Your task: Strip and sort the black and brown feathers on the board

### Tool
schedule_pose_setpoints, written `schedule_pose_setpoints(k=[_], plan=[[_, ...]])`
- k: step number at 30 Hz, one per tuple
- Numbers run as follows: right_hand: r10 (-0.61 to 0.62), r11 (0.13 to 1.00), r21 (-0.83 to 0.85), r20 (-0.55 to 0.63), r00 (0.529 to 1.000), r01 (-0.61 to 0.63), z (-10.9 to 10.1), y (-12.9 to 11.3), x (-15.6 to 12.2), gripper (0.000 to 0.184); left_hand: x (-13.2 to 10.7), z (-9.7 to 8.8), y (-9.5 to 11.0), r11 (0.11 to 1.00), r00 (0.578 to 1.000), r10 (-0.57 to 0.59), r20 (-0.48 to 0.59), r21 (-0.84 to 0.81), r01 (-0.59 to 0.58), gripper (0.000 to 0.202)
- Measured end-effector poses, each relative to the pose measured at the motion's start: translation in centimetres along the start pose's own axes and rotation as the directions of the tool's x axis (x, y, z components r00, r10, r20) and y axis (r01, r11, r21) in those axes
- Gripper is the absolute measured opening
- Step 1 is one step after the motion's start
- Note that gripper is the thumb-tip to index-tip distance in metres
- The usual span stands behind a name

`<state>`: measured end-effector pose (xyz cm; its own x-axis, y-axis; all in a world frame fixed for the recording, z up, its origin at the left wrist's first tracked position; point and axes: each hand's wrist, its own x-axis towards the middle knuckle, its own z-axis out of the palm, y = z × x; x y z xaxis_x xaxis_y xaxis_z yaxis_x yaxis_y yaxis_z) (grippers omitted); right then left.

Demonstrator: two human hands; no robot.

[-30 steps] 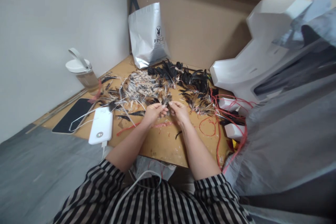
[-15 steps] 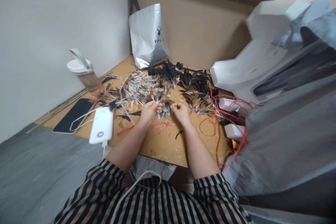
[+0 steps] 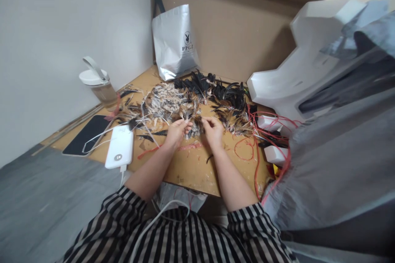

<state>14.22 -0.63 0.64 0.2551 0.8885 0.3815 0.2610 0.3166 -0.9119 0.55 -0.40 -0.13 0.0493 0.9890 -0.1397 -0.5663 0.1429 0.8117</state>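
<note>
My left hand (image 3: 177, 131) and my right hand (image 3: 212, 130) meet over a wooden board (image 3: 188, 164). Both pinch a small bunch of brown and black feathers (image 3: 195, 121) between the fingertips. Just behind the hands lies a wide heap of loose feathers (image 3: 173, 100), pale speckled ones on the left and dark ones (image 3: 226, 94) on the right. A pink strip (image 3: 191, 146) lies on the board under my wrists.
A white power bank (image 3: 119, 147) with a cable and a black phone (image 3: 86, 133) lie left of the hands. A lidded cup (image 3: 98, 84) stands by the wall. A silver bag (image 3: 174, 43) leans at the back. Red threads (image 3: 256, 139), white spools (image 3: 274, 154) and white foam (image 3: 296, 70) crowd the right.
My hands drew apart for a moment, then came back together on the feather bunch. The right hand has shifted slightly left and forward.
</note>
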Motion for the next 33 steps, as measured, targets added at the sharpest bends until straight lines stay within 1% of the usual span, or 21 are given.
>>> schedule_pose_setpoints(k=[1, 2, 3, 4, 6, 7, 8, 10, 12, 14, 16, 19, 21, 23, 26, 33], plan=[[0.114, 0.982, 0.156, -0.042, 0.993, -0.106, -0.1, 0.1, 0.4, 0.019, 0.0, 0.0, 0.0, 1.000, 1.000, -0.008, 0.006, -0.003, 0.008, 0.019], [0.227, 0.932, 0.301, -0.044, 0.973, -0.203, -0.3, 0.2, 0.7, 0.020, 0.0, 0.0, 0.0, 1.000, 1.000, -0.015, 0.012, -0.005, 0.015, 0.019], [0.317, 0.861, 0.425, -0.017, 0.948, -0.280, -0.4, 0.2, 1.0, 0.022, 0.0, 0.0, 0.0, 1.000, 1.000, -0.021, 0.015, -0.007, 0.021, 0.019], [0.378, 0.785, 0.521, 0.024, 0.926, -0.334, -0.5, 0.2, 1.2, 0.022, 0.0, 0.0, 0.0, 1.000, 0.999, -0.027, 0.018, -0.010, 0.027, 0.019], [0.427, 0.662, 0.640, 0.106, 0.898, -0.390, -0.7, 0.1, 1.4, 0.021, 0.1, 0.0, 0.0, 0.999, 0.999, -0.039, 0.022, -0.025, 0.040, 0.019], [0.434, 0.620, 0.672, 0.137, 0.890, -0.406, -0.6, 0.0, 1.4, 0.020, 0.1, -0.1, -0.1, 0.998, 0.999, -0.046, 0.028, -0.033, 0.047, 0.019], [0.436, 0.591, 0.690, 0.164, 0.885, -0.419, -0.5, -0.1, 1.3, 0.019, 0.1, -0.1, -0.1, 0.998, 0.998, -0.053, 0.037, -0.038, 0.055, 0.019], [0.431, 0.563, 0.696, 0.212, 0.877, -0.445, -0.1, -0.4, 0.9, 0.018, 0.0, -0.1, -0.2, 0.997, 0.996, -0.067, 0.064, -0.037, 0.069, 0.020], [0.418, 0.571, 0.676, 0.249, 0.874, -0.466, 0.4, -0.6, 0.4, 0.019, 0.0, -0.1, -0.3, 0.997, 0.992, -0.071, 0.100, -0.026, 0.074, 0.020], [0.397, 0.618, 0.630, 0.266, 0.879, -0.470, 1.0, -0.8, -0.1, 0.019, 0.0, -0.2, -0.5, 0.997, 0.990, -0.066, 0.128, -0.019, 0.069, 0.022], [0.365, 0.707, 0.555, 0.247, 0.898, -0.439, 1.4, -0.8, -0.5, 0.020, 0.0, -0.3, -0.7, 0.998, 0.988, -0.058, 0.144, -0.021, 0.062, 0.023], [0.299, 0.853, 0.387, 0.185, 0.936, -0.350, 1.6, -0.9, -0.9, 0.022, 0.2, -0.3, -0.9, 0.998, 0.989, -0.048, 0.138, -0.043, 0.055, 0.024], [0.277, 0.902, 0.289, 0.182, 0.943, -0.321, 1.6, -0.9, -1.0, 0.023, 0.2, -0.3, -0.8, 0.997, 0.992, -0.042, 0.119, -0.059, 0.049, 0.024], [0.283, 0.914, 0.237, 0.211, 0.936, -0.329, 1.5, -0.8, -1.0, 0.025, 0.2, -0.2, -0.7, 0.997, 0.994, -0.041, 0.102, -0.063, 0.048, 0.024], [0.303, 0.909, 0.215, 0.248, 0.920, -0.357, 1.6, -0.7, -1.0, 0.028, 0.1, -0.1, -0.6, 0.998, 0.995, -0.039, 0.096, -0.055, 0.044, 0.024], [0.323, 0.875, 0.294, 0.237, 0.916, -0.384, 1.8, -0.6, -1.0, 0.029, 0.2, -0.2, -0.9, 0.998, 0.990, -0.043, 0.135, -0.035, 0.048, 0.025]])
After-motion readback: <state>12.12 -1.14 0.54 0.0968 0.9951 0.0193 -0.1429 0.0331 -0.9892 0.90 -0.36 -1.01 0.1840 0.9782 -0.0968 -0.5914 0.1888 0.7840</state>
